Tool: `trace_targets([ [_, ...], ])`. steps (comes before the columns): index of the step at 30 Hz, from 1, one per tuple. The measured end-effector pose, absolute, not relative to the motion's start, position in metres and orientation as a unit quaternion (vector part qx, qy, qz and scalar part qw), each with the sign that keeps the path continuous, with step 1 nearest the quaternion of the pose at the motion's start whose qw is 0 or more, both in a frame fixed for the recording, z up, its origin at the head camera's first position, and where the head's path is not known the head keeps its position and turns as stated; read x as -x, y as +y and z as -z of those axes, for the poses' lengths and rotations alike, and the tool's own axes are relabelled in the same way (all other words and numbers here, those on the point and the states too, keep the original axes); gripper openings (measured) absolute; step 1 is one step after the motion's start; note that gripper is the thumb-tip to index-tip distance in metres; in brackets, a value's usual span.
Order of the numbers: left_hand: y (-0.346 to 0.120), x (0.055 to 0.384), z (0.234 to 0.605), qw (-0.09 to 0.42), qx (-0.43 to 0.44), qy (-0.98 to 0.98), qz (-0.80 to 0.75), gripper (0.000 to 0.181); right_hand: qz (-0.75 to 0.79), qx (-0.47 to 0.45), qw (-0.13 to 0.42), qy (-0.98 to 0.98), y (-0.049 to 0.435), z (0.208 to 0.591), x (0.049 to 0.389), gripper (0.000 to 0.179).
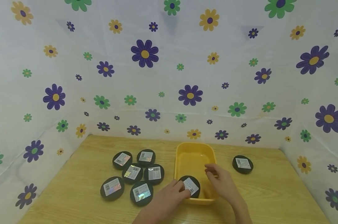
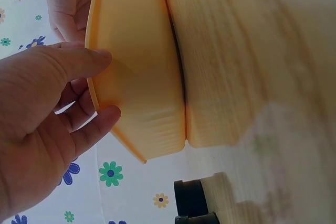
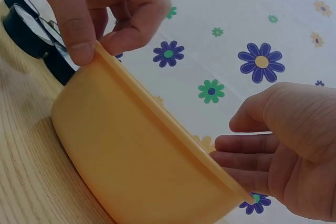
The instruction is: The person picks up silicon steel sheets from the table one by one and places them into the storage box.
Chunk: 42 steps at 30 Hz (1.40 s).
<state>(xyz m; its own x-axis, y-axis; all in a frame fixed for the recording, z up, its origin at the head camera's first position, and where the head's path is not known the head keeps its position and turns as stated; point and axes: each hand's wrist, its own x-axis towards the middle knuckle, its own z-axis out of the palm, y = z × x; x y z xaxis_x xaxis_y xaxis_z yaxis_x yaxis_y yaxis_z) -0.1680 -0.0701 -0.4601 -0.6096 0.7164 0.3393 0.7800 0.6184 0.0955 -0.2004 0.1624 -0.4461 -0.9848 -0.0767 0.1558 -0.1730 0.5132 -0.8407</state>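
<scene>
A yellow plastic tub [image 1: 195, 201] stands on the table. Inside its near left corner lies a round black disc-shaped tub [image 1: 192, 186] with a white barcode label. My left hand [image 1: 170, 197] grips the tub's rim at that corner, thumb outside and other fingers reaching over the edge beside the disc, partly covering it. In the left wrist view, the thumb [image 2: 92, 62] lies against the outer wall. My right hand [image 1: 220, 183] hovers at the tub's right rim, fingers loosely bent, with nothing held. The right wrist view shows its fingers [image 3: 247, 160] behind the rim.
Several similar black discs [image 1: 141, 193] with labels sit grouped on the table left of the tub. One more black disc [image 1: 243, 164] lies to the right. A white flowered cloth [image 1: 163, 74] encloses the wooden table [image 1: 269, 193] at the back and sides.
</scene>
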Motion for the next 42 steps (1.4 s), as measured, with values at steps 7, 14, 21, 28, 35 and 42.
trace_targets([
  [7,-0.071,0.169,0.463,0.152,0.424,-0.885,0.114,0.020,-0.481,-0.048,0.074,-0.872,0.173,0.448,0.204,0.026],
  [14,-0.071,0.168,0.463,0.145,0.427,-0.885,0.115,0.022,-0.492,-0.043,0.092,-0.865,0.180,0.450,0.205,0.026],
  [21,-0.070,0.166,0.462,0.121,0.428,-0.889,0.114,0.022,-0.488,-0.041,0.103,-0.866,0.185,0.452,0.202,0.025],
  [28,-0.072,0.167,0.461,0.135,0.422,-0.889,0.115,0.020,-0.481,-0.058,0.143,-0.863,0.190,0.449,0.204,0.022],
  [35,-0.072,0.169,0.461,0.138,0.423,-0.888,0.115,0.019,-0.464,-0.036,0.133,-0.875,0.201,0.448,0.203,0.025],
  [42,-0.072,0.167,0.460,0.139,0.425,-0.887,0.119,0.020,-0.444,-0.040,0.182,-0.877,0.212,0.454,0.205,0.032],
])
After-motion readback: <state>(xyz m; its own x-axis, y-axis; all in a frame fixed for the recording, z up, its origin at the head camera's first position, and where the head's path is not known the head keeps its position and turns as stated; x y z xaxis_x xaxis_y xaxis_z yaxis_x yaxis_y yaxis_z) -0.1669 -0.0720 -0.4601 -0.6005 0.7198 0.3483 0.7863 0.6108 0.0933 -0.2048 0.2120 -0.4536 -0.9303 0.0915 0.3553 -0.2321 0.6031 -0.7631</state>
